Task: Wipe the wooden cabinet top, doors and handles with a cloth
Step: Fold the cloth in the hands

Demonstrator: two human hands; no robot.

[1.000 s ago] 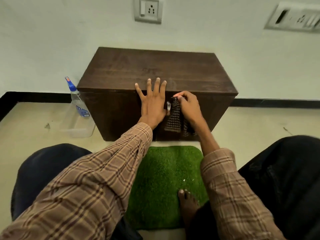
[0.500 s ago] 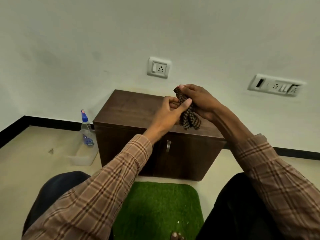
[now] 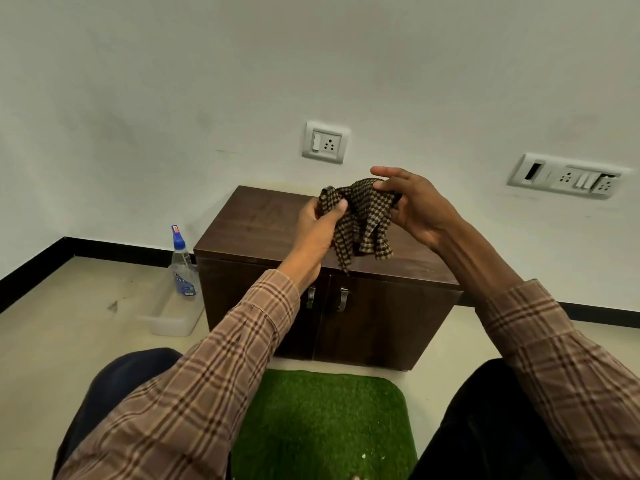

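Note:
A low dark wooden cabinet [image 3: 256,226] stands against the white wall, its two doors closed. Two metal handles [image 3: 343,298] sit side by side at the top of the doors. In front of me, above the cabinet top, both hands hold up a brown checked cloth [image 3: 365,220]. My left hand [image 3: 317,226] pinches its left corner. The cloth's right edge is gripped between the thumb and fingers of my right hand [image 3: 415,206]. The cloth hangs spread between them, apart from the wood.
A spray bottle [image 3: 183,268] with a blue top stands in a clear plastic tray [image 3: 169,318] left of the cabinet. A green grass mat [image 3: 322,420] lies on the floor before the doors, between my knees. Wall sockets [image 3: 325,143] sit above.
The cloth left the right door handle and rose above the cabinet top. My left hand came off the cabinet's top edge and took a corner; both hands now spread the cloth apart.

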